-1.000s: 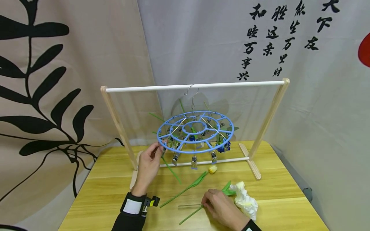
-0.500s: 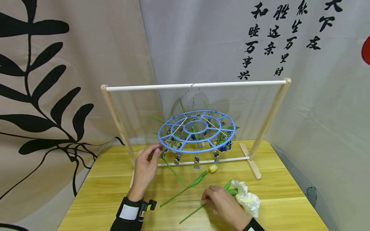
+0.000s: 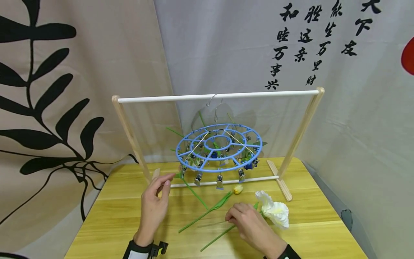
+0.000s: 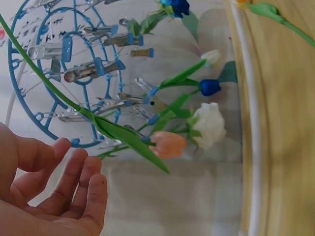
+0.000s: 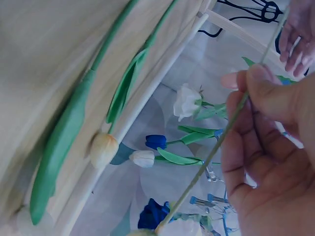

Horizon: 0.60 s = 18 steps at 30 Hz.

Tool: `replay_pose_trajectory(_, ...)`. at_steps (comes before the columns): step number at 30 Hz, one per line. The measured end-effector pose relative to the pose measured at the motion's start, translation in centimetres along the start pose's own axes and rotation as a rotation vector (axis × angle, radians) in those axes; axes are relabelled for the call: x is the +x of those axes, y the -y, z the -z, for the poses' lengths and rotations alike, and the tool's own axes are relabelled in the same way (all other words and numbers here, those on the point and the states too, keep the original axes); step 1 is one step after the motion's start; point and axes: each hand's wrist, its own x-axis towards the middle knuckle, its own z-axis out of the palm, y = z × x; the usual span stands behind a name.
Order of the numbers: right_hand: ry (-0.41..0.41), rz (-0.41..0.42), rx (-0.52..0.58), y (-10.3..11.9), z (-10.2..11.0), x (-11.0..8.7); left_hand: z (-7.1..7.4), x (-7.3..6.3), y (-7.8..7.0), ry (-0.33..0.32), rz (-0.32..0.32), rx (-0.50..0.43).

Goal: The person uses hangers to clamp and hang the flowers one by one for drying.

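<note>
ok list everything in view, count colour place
table: 1, yellow, foreground
rack: 1, white and wooden, on table
hanger: 1, blue, hung from rack
clips: several, silver and blue, under hanger
roses: at least 2, white and blue, under hanger
hanging tulips: at least 3, peach, white, blue, under hanger
yellow tulip: 1, yellow, on table
white flower: 1, white, front right
thin stem: 1, greenish, held
loose stem: 1, green, on table
backdrop: 1, pale, behind rack
wristbands: 2, black, on wrists
left hand: 1, beside hanger
right hand: 1, pinching thin stem
</note>
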Motion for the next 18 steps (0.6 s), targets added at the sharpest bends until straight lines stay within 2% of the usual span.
replay_pose_trajectory(4,-0.047,0.037,0.007,0.2,0.6,0.3,0.5,-1.2,0.5,-0.016,0.012,0.044)
replay_pose_trajectory(7,-0.084,0.065,0.036,0.3,1.0,0.6,0.5,-2.1,1.0,0.007,0.036,0.057)
replay_pose_trajectory(11,-0.136,0.091,0.119,0.4,1.5,0.9,-0.2,-3.4,1.5,0.092,0.081,0.077)
replay_pose_trajectory(18,-0.257,0.173,0.344,0.7,1.7,1.7,-2.3,-5.4,1.8,0.301,0.095,0.062)
